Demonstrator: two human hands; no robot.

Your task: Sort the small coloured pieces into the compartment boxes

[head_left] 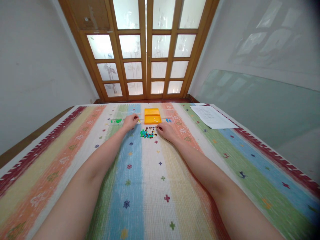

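Note:
A small heap of mixed coloured beads (149,132) lies on a striped cloth. Behind it stands an orange tray (152,116) with a few beads inside. My left hand (130,122) rests left of the heap, fingers curled together near a clear box with green beads (116,120). My right hand (166,130) lies just right of the heap, fingertips pinched at its edge; what they hold is too small to see. A clear box with blue beads (168,119) sits beyond that hand.
The striped cloth (150,186) covers the whole table. A white printed sheet (212,116) lies at the far right. A glass pane (262,103) leans on the right wall. Wooden glazed doors (146,50) stand beyond the table's far end.

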